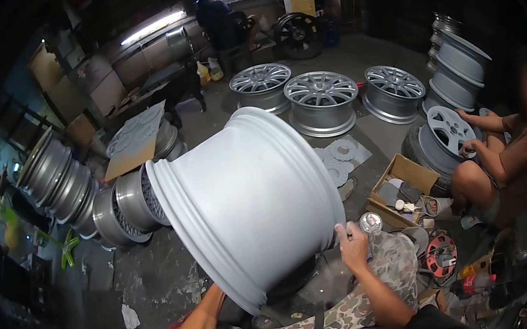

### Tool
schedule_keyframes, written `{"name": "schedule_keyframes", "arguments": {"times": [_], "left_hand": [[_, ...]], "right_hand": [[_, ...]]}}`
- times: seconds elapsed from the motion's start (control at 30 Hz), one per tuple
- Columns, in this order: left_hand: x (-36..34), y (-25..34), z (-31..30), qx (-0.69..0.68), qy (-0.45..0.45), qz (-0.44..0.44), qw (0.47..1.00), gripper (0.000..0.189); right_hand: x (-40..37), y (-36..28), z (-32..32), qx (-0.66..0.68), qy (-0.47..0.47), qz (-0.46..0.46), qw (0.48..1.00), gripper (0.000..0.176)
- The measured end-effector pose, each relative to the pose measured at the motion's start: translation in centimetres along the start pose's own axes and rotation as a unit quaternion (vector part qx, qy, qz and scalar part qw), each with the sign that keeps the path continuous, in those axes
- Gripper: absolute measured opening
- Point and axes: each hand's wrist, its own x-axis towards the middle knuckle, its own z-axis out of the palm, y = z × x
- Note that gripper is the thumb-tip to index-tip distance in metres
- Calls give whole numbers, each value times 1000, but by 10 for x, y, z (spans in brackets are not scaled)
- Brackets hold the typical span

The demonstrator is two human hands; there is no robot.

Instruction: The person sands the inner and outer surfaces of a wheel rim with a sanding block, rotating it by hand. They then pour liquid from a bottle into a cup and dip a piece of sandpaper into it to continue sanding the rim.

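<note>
A large silver-grey wheel rim (251, 198) is tilted on its side above my lap, its smooth outer barrel facing me. My right hand (353, 248) grips the rim's right edge, with the thumb up on the outside. From the lower left my left forearm (200, 321) reaches up behind the rim's near lip. The left hand itself is hidden there, so its fingers do not show. Camouflage-patterned cloth (392, 267) covers my lap under the rim. Close by my right hand lies a small round tin (370, 222).
Three spoked wheels (321, 96) stand on the floor ahead. More rims (57, 175) are stacked at left, and others (457, 67) at right. A cardboard box (403, 191) of discs sits near a seated person (509, 156) handling a five-spoke wheel (451, 130). A red reel (441, 254) lies at right.
</note>
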Motion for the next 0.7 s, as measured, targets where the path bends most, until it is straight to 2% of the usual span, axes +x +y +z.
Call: {"name": "schedule_keyframes", "arguments": {"times": [0.07,0.13,0.27,0.33,0.53,0.7], "left_hand": [[11,-2,2,-1,-9,4,1000,49],[23,-4,3,0,-18,8,1000,49],[34,-9,4,-7,-22,11,1000,49],[42,-11,4,-8,-27,13,1000,49],[75,-13,-5,-19,-10,35,999,49],[94,-18,-39,-36,39,55,997,50]], "right_hand": [[22,-19,-5,-19,-11,-17,1000,46],[40,-34,-3,-55,-14,-95,994,47],[64,-48,18,-5,-27,-122,992,47],[68,-39,24,-11,0,-148,989,45],[50,-16,9,-7,-4,-146,989,45],[55,-12,13,-11,-21,-161,987,45]]}}
